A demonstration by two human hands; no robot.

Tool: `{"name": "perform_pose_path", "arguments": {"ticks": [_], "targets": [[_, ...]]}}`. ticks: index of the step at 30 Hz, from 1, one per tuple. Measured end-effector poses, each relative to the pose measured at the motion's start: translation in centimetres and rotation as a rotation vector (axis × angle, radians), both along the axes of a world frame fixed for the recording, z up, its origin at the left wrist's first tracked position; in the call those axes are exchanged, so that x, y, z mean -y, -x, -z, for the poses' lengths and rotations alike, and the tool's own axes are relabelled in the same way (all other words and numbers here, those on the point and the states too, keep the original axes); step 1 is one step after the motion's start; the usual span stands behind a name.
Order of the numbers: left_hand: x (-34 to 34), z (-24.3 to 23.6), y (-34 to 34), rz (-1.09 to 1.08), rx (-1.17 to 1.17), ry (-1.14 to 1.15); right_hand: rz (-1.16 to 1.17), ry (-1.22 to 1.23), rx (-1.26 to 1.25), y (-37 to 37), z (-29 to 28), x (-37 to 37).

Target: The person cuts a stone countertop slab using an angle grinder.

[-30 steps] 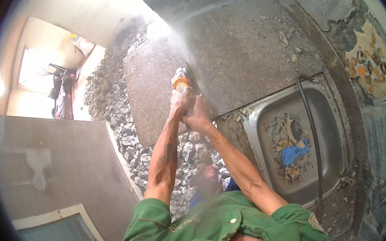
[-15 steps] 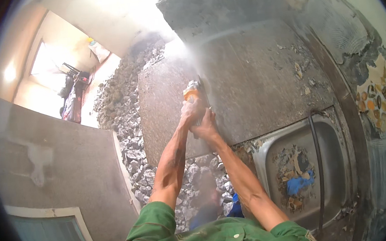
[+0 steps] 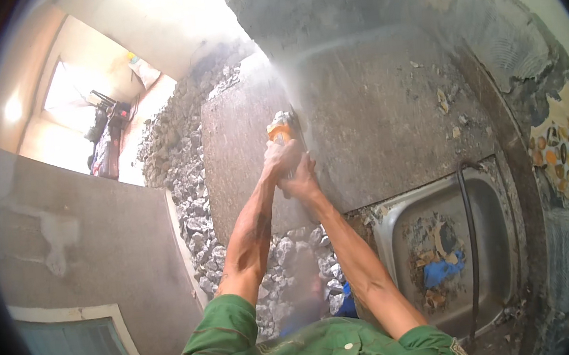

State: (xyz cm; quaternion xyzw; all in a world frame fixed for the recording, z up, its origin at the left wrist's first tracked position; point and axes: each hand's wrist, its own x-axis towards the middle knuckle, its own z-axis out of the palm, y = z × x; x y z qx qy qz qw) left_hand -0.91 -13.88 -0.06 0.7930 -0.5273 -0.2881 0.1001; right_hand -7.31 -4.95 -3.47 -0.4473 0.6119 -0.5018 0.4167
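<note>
Both my hands are wrapped round an orange angle grinder. My left hand grips the body near the grinder's head. Just behind it and to the right, my right hand is closed round the rear part. The grinder points away from me over a grey stone countertop slab. Its head is at a dark line running lengthwise in the slab, and pale dust streams from there toward the far side. The disc itself is hard to make out in the dust.
A steel sink with debris and a blue scrap is at the right, a black hose across it. Broken rubble covers the floor on the left. Chipped walls and a patch of pebble-patterned tile line the right.
The grinder and both hands stay in nearly the same place, shifted only very slightly. Dust still flows, and the view has tilted a little.
</note>
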Motion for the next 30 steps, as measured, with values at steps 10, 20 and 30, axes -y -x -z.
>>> {"name": "perform_pose_path", "arguments": {"ticks": [10, 20, 30], "targets": [[-5.1, 0.4, -0.6, 0.041, -0.065, -0.02, 0.072, 0.119, -0.076, -0.2, 0.6, -5.1], [-9.2, -1.4, 0.2, 0.035, -0.033, -0.064, -0.128, -0.01, 0.036, 0.5, -0.1, -8.7], [-11.6, -1.2, 0.3, 0.024, -0.02, -0.073, -0.062, 0.043, 0.042, 0.4, -0.3, -11.9]]}}
